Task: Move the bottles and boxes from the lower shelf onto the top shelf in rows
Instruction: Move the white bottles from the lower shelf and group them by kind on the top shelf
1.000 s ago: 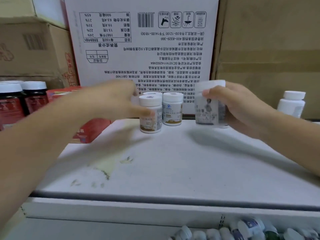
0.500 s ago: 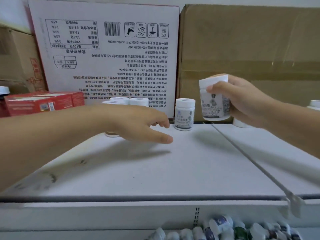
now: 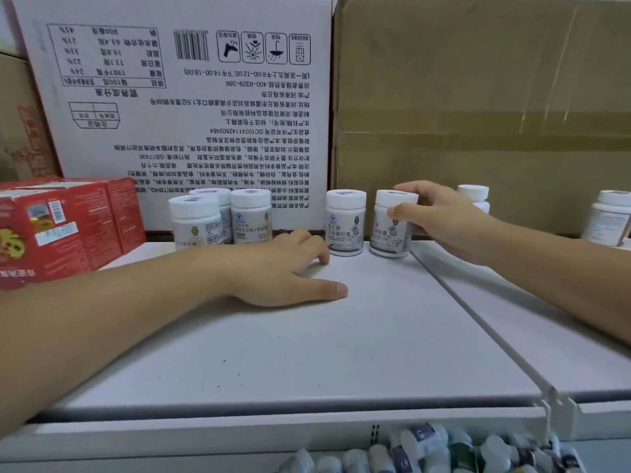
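On the white top shelf [image 3: 341, 336] stand small white bottles along the back. My right hand [image 3: 440, 220] is wrapped around one white bottle [image 3: 387, 233], which rests on the shelf beside a matching bottle [image 3: 345, 223]. A group of three white bottles [image 3: 251, 218] stands further left. My left hand [image 3: 290, 268] lies flat on the shelf with fingers apart, holding nothing, between the two groups. Several more bottles [image 3: 426, 448] lie on the lower shelf at the bottom edge.
Red boxes [image 3: 61, 227] sit on the shelf at the left. A white printed carton [image 3: 187, 107] and a brown carton [image 3: 478, 97] form the back wall. More white bottles [image 3: 609, 216] stand on the right shelf section, past a divider rail [image 3: 478, 319].
My right hand has lowered its bottle onto the shelf next to the matching one. My left hand has settled flat on the shelf.
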The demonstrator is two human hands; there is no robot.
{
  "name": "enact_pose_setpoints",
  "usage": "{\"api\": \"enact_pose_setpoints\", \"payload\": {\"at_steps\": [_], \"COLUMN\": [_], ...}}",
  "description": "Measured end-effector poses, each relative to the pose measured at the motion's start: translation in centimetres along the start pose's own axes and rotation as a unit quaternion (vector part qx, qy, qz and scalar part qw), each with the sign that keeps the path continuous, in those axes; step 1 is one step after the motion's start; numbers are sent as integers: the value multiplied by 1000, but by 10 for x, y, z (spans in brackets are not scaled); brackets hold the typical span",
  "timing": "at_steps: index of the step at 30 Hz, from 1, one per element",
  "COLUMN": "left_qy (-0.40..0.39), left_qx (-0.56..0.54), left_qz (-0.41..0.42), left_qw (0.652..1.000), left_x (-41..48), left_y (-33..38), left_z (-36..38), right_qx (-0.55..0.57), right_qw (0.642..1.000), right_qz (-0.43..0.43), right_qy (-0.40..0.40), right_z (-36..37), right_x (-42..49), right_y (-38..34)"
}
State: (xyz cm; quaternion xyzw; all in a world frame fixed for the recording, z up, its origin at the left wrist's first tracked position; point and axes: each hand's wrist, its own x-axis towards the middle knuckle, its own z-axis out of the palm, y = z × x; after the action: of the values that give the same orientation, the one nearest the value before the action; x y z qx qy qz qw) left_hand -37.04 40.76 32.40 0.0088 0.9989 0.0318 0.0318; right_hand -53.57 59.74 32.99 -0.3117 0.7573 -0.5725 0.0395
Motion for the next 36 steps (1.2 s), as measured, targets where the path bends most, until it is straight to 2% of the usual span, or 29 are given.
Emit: {"api": "enact_pose_setpoints", "payload": {"at_steps": [2,6,12,15,19,24,28,32,36], "left_qy": [2,2,6,-16,-1,27,26,35,58], "left_qx": [-6,-11,1,25,54,23,8,-19,-20], "left_qz": [3,3,9,-11,-48,-84,-88,-78,-52], "left_qw": [1000,1000,1000,999,997,996,996,996,997], "left_x": [1,2,-1,-3,-11,-36,-62,-91,-123], "left_y": [0,-1,2,7,16,29,39,49,54], "left_z": [1,2,3,-5,-9,-9,-8,-10,-8], "right_qx": [-8,-98,-65,-124,-327,-452,-446,-427,-431], "right_qw": [1000,995,998,991,940,878,878,888,884], "right_qz": [-2,-22,-3,22,75,9,-51,-67,-88], "right_qy": [-2,-3,-24,-52,-64,-160,-168,-154,-157], "right_z": [0,1,0,-2,-12,-27,-37,-42,-40], "right_x": [1,1,-1,-3,-14,-55,-92,-127,-167], "right_y": [3,2,2,-2,-10,-24,-23,-28,-46]}}
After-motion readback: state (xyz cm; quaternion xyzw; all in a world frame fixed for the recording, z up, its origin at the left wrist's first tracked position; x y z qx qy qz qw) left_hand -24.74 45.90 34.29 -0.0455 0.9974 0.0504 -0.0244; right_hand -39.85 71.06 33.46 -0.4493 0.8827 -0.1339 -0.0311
